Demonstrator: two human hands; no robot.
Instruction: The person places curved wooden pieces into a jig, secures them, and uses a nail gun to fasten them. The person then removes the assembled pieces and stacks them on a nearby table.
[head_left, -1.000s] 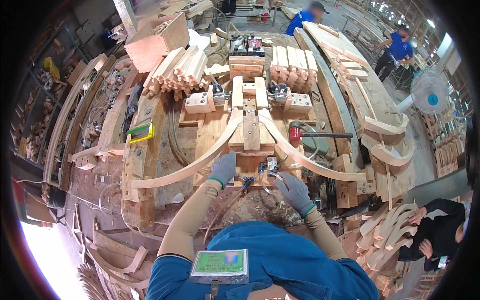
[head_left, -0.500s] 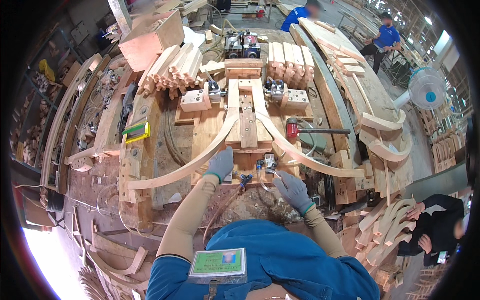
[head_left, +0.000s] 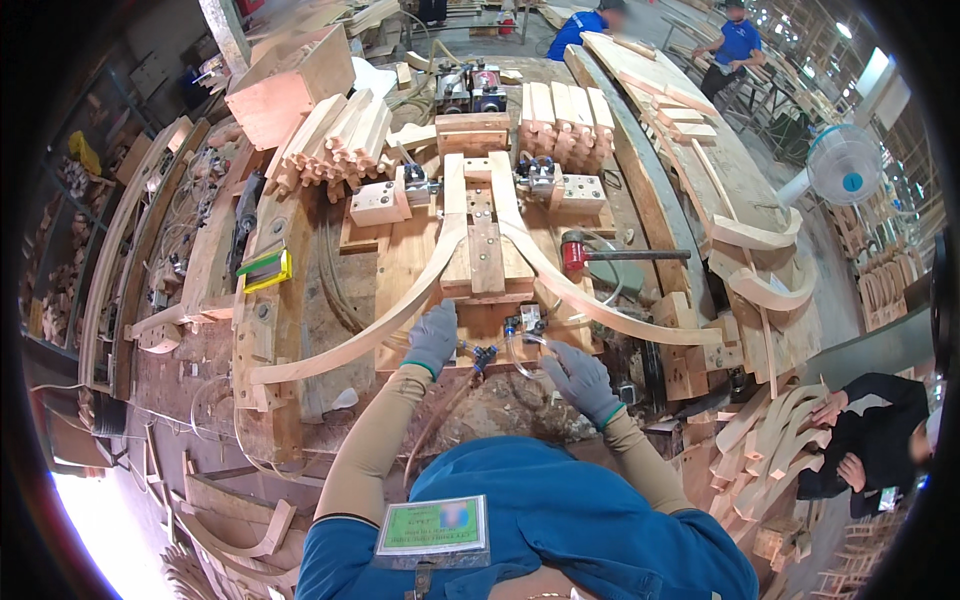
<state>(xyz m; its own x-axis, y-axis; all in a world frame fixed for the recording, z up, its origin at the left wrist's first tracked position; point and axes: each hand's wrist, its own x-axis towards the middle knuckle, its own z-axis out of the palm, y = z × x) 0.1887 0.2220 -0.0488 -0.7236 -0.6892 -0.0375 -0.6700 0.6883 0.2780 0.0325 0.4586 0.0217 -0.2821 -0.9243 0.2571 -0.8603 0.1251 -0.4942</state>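
A pale wooden frame [head_left: 455, 200] with two long curved legs sits in a wooden jig [head_left: 487, 285], its legs spreading toward me. My left hand [head_left: 433, 338], in a grey glove, is beside the jig's front, just inside the left curved leg [head_left: 350, 350]. Its fingertips are partly hidden, so I cannot tell whether they grip anything. My right hand [head_left: 582, 380], gloved too, has thumb and fingers apart, next to a clear looped hose [head_left: 515, 365]. That hose runs to a small valve [head_left: 530, 322]. A blue hose fitting [head_left: 483, 356] lies between both hands.
Small clamp cylinders [head_left: 416, 182] flank the frame. Stacked wooden pieces [head_left: 335, 140] stand behind, left and right. A red-headed hammer [head_left: 620, 254] lies right of the jig. A fan [head_left: 845, 170] stands at far right. Nearby, another person's hand [head_left: 828, 408] touches curved wooden parts [head_left: 765, 450].
The whole view has shifted slightly, so the bench appears a little farther left and higher. Both hands stay in nearly the same places by the jig.
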